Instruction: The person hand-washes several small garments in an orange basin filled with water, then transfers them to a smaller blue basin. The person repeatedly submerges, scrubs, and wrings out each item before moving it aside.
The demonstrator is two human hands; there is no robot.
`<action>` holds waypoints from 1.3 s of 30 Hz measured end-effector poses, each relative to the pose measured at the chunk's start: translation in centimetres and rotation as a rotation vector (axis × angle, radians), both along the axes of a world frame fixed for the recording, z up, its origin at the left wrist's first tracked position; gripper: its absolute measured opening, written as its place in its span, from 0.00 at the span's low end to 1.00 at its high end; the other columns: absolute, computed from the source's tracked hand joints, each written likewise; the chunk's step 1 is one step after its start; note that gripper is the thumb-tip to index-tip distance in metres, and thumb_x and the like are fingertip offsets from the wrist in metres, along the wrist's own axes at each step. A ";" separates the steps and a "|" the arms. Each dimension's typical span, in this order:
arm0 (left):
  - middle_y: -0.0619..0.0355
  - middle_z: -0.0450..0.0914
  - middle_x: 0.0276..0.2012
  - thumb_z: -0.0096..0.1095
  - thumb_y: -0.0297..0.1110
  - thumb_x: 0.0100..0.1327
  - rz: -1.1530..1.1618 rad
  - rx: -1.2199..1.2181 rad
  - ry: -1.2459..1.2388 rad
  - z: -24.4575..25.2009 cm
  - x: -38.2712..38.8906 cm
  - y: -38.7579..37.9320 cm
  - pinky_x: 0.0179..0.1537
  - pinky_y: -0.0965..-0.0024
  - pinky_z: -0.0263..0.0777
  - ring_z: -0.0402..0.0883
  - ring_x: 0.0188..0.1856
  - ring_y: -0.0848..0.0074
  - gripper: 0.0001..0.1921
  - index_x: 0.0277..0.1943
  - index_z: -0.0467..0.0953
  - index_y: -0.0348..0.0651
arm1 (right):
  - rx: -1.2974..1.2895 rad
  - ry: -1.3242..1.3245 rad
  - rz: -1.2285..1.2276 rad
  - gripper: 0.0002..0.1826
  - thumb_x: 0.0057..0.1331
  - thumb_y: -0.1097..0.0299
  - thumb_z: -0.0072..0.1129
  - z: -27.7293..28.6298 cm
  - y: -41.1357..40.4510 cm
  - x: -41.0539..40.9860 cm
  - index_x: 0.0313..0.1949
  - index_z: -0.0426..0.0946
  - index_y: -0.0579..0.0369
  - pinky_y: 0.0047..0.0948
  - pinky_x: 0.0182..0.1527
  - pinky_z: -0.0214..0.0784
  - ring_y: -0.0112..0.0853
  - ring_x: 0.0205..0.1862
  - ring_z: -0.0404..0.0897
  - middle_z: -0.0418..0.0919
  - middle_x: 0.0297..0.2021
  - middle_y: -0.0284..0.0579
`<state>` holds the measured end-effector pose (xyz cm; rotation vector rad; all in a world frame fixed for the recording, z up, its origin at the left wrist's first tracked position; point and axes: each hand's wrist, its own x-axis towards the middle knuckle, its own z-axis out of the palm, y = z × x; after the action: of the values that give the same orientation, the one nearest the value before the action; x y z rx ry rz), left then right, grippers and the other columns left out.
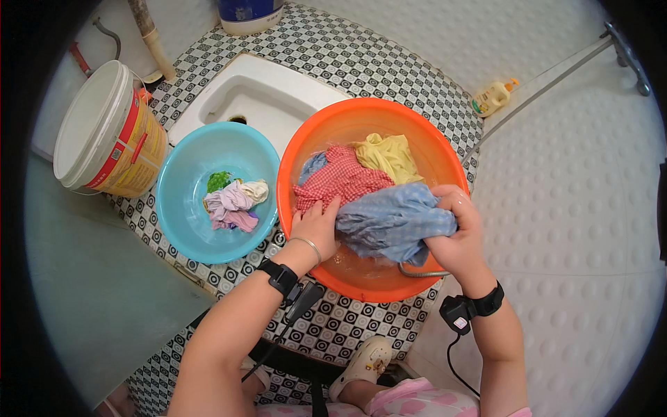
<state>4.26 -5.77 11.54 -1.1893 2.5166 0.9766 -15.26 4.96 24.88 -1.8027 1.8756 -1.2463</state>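
Note:
A bunched light-blue gingham garment (pixel 391 219) is gripped at its right end by my right hand (pixel 458 229), above the front of a large orange plastic basin (pixel 359 289). My left hand (pixel 317 229) reaches over the basin's left rim. Its fingers lie extended against a red-and-white gingham garment (pixel 338 177), beside the blue cloth's left end; the fingertips are partly hidden. A yellow garment (pixel 388 156) lies behind the red one, and another piece of blue cloth (pixel 312 167) shows at the left. Water glistens in the basin.
A turquoise basin (pixel 182 229) with small pastel clothes (pixel 232 203) stands left, partly over a white squat toilet (pixel 292 83). A lidded bucket (pixel 120 135) stands farther left. A flexible metal hose (pixel 422 272) crosses the orange basin. A pump bottle (pixel 491 99) stands by the wall.

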 end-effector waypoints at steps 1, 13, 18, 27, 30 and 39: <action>0.40 0.60 0.70 0.72 0.46 0.54 -0.008 -0.004 -0.006 -0.1 -0.1 -0.1 0.70 0.44 0.50 0.61 0.72 0.53 0.50 0.75 0.49 0.50 | -0.014 0.013 0.003 0.09 0.47 0.80 0.60 0.3 0.2 -0.2 0.28 0.70 0.61 0.32 0.44 0.70 0.41 0.39 0.78 0.80 0.38 0.49; 0.40 0.42 0.77 0.66 0.44 0.59 -0.024 -0.157 -0.225 -2.1 -1.8 -0.9 0.72 0.48 0.46 0.47 0.76 0.48 0.37 0.71 0.62 0.59 | 0.428 0.130 -0.087 0.20 0.52 0.72 0.60 -3.5 2.6 -1.7 0.46 0.72 0.60 0.41 0.47 0.71 0.50 0.44 0.78 0.76 0.40 0.54; 0.37 0.39 0.77 0.57 0.39 0.63 -0.038 -0.241 -0.215 -2.3 -1.7 -2.7 0.73 0.52 0.44 0.46 0.76 0.42 0.27 0.66 0.70 0.69 | 0.640 0.311 0.248 0.38 0.55 0.65 0.65 -9.2 2.6 0.1 0.67 0.63 0.41 0.48 0.63 0.65 0.58 0.63 0.67 0.62 0.64 0.60; 0.32 0.50 0.73 0.65 0.46 0.57 -0.278 -0.399 -0.283 -2.1 0.0 -3.0 0.74 0.44 0.29 0.56 0.73 0.43 0.36 0.71 0.64 0.69 | 1.349 0.590 0.668 0.49 0.57 0.65 0.65 -14.1 -1.4 3.6 0.75 0.50 0.25 0.62 0.69 0.52 0.62 0.76 0.39 0.36 0.78 0.50; 0.31 0.49 0.74 0.64 0.45 0.57 -0.330 -0.336 -0.275 -1.7 0.2 -3.3 0.74 0.43 0.29 0.58 0.73 0.46 0.38 0.72 0.62 0.66 | 1.372 0.695 0.714 0.46 0.57 0.69 0.64 -15.6 -2.6 3.4 0.74 0.54 0.27 0.62 0.68 0.55 0.62 0.75 0.43 0.40 0.76 0.52; 0.31 0.50 0.73 0.60 0.44 0.59 -0.369 -0.290 -0.308 -1.3 0.0 -3.4 0.74 0.42 0.31 0.62 0.71 0.48 0.36 0.73 0.61 0.64 | 0.866 0.432 0.506 0.26 0.51 0.76 0.61 -17.1 -4.5 2.1 0.52 0.78 0.46 0.45 0.55 0.71 0.55 0.58 0.71 0.74 0.53 0.55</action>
<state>4.28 -9.14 10.20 -0.8137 2.5444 0.3227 -13.16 0.47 7.73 -1.8787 1.5780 0.1501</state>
